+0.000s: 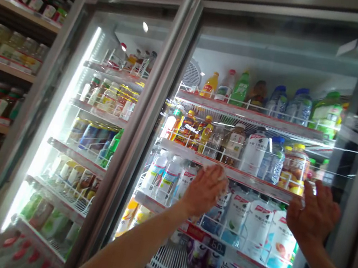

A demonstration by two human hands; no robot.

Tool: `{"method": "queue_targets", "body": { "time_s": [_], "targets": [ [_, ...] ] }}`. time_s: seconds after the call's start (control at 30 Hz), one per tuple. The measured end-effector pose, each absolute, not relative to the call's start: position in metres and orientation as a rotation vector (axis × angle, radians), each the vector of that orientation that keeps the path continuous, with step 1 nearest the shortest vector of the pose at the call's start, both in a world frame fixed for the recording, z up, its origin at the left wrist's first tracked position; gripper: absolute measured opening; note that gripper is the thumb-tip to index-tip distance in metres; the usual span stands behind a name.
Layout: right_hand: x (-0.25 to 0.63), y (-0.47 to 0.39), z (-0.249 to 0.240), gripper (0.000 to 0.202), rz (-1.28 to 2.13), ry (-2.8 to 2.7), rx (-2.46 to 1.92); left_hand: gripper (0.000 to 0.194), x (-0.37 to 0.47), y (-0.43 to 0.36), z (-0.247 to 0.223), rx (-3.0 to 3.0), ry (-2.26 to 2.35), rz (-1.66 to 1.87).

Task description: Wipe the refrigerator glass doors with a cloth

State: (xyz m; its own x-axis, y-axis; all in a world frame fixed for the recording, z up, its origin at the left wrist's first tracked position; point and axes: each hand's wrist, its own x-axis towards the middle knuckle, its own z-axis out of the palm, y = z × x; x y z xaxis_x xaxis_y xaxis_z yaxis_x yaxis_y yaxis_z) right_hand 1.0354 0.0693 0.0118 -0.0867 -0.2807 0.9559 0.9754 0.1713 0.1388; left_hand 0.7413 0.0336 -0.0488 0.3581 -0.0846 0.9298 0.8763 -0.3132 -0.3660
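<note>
My left hand is raised in front of the right glass door, palm toward the glass, fingers close together. A crumpled white cloth or tissue shows at the edge of its fingers, mostly hidden beneath them. To the right, my right hand faces the same door near its right side, fingers spread and nothing visible in it. Behind the glass, shelves hold rows of drinks, including white-labelled bottles between the two hands. Actual contact of the right palm with the glass is hard to tell.
The left cooler door stands beside the right one, with long metal handles where they meet. Wooden shelves with jars and bottles are at the far left. A dark frame edges the right side.
</note>
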Motion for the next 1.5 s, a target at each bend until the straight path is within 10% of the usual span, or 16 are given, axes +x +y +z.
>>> {"method": "queue_targets", "body": {
  "time_s": [0.8, 1.5],
  "targets": [
    [1.028, 0.046, 0.012, 0.050, -1.106, -1.251, -0.961, 0.051, 0.618, 0.022, -0.127, -1.217, -1.260, -1.430],
    [1.036, 0.064, 0.011, 0.053, -1.235, -1.175, -0.898, 0.052, 0.688, 0.031, -0.121, -1.310, -1.009, -1.455]
  ]
}}
